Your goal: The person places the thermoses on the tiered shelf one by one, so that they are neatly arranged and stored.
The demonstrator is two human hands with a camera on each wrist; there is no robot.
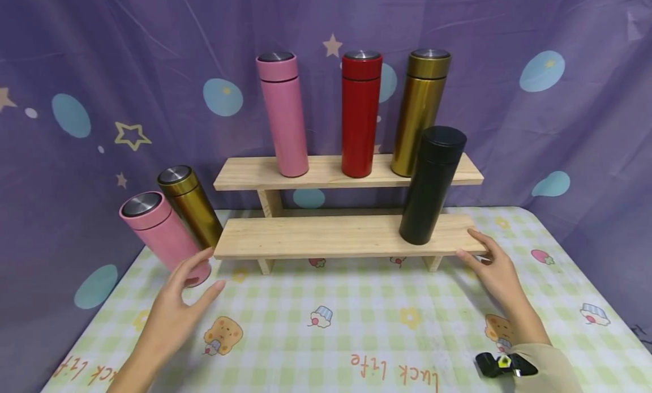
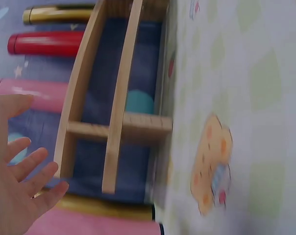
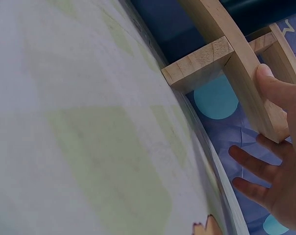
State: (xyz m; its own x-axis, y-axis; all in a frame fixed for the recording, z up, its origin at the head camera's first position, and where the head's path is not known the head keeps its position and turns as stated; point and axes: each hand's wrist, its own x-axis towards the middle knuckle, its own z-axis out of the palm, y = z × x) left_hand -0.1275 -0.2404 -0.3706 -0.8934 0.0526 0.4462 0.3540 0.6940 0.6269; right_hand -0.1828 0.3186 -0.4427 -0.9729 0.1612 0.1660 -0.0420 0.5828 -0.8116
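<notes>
A two-tier wooden rack [image 1: 331,237] stands on the cloth. My right hand [image 1: 496,271] holds the right front corner of its lower shelf; in the right wrist view the thumb [image 3: 270,83] lies against the front edge, and the other fingers spread below the shelf end. My left hand [image 1: 175,308], fingers apart, is near the rack's left end, in front of a pink thermos [image 1: 165,231]; whether it touches either is unclear. A black thermos [image 1: 433,186] stands on the lower shelf's right part. Pink [image 1: 285,121], red [image 1: 360,118] and gold [image 1: 420,110] thermoses line the upper shelf.
A second gold thermos [image 1: 196,212] stands left of the rack, behind the pink one. The table has a green-checked cloth [image 1: 367,314] with printed pictures. A purple curtain [image 1: 168,59] hangs behind. A black strap [image 1: 509,364] is at my right sleeve.
</notes>
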